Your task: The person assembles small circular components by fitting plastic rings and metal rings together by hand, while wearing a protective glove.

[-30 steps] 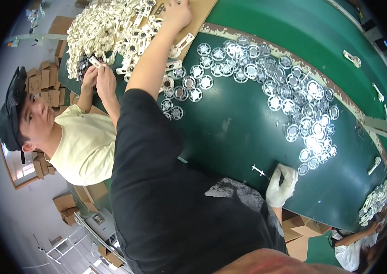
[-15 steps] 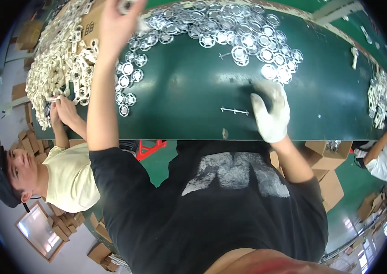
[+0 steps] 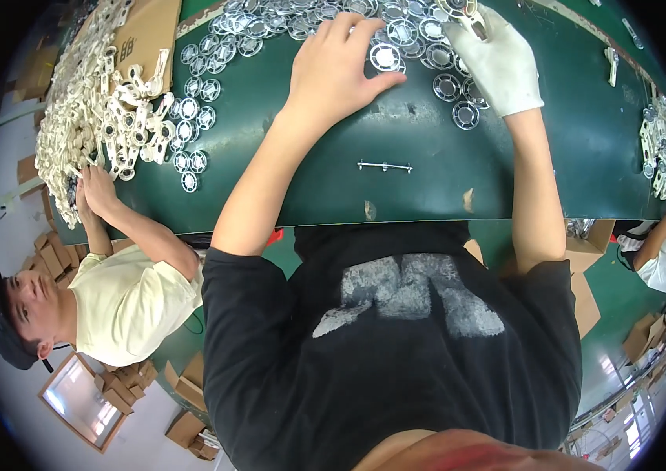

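Observation:
My left hand [image 3: 334,72], bare, reaches over the near edge of a pile of shiny chrome ring-shaped discs [image 3: 385,57]. Its thumb stands away from the fingers, and nothing shows in its grasp. My right hand [image 3: 503,64] wears a white glove and is closed on a pale part with a round end [image 3: 458,8], partly hidden by the glove and cut by the picture's top. Several chrome discs [image 3: 465,115] lie just beside and below the glove. Nearer to me, a thin metal rod with short crosspieces [image 3: 385,166] rests on the green table [image 3: 427,192].
A large heap of cream-coloured parts [image 3: 74,133] covers the table's left end, beside a cardboard sheet [image 3: 148,39]. A co-worker's hands [image 3: 96,188] work at that heap. Loose discs [image 3: 189,108] lie between. Another pale pile [image 3: 657,141] sits far right, near another person.
My left hand has come from the far left to the discs in the middle, without the part it had. My right hand has moved farther up the table and now holds a pale part.

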`<action>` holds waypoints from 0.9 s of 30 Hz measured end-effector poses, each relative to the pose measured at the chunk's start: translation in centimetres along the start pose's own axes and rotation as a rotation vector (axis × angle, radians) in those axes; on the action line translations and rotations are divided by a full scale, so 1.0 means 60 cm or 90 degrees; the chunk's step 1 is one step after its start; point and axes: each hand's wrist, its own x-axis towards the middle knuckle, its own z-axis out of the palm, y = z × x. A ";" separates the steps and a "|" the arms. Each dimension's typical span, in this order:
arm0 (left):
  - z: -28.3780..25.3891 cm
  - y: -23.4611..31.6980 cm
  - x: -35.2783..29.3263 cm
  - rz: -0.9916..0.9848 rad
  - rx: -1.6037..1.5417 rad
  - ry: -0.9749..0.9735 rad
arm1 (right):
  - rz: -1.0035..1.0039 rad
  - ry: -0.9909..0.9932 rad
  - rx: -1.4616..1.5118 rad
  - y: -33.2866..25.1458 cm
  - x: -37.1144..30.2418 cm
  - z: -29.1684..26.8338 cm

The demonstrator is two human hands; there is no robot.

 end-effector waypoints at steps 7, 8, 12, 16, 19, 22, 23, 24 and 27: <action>0.021 -0.011 -0.004 0.017 -0.065 -0.033 | -0.016 -0.029 -0.044 0.030 -0.017 0.015; 0.017 -0.013 -0.005 0.025 -0.132 -0.017 | 0.000 -0.066 -0.092 0.032 -0.015 0.012; -0.030 0.008 -0.015 0.107 -0.274 0.064 | 0.019 -0.182 -0.182 0.049 -0.035 0.019; -0.042 0.013 -0.030 0.141 -0.351 0.019 | -0.024 -0.309 -0.195 0.015 -0.068 0.027; -0.035 0.008 -0.047 0.135 -0.380 -0.008 | -0.101 -0.316 -0.308 0.007 -0.076 0.037; -0.028 -0.002 -0.054 0.114 -0.439 -0.016 | -0.118 -0.301 -0.237 0.015 -0.080 0.048; -0.026 -0.001 -0.057 0.113 -0.439 -0.015 | -0.110 -0.294 -0.200 0.013 -0.080 0.051; -0.025 0.001 -0.059 0.103 -0.463 -0.002 | -0.112 -0.295 -0.201 0.015 -0.080 0.053; -0.022 -0.001 -0.062 0.092 -0.506 0.007 | -0.127 -0.281 -0.178 0.020 -0.080 0.056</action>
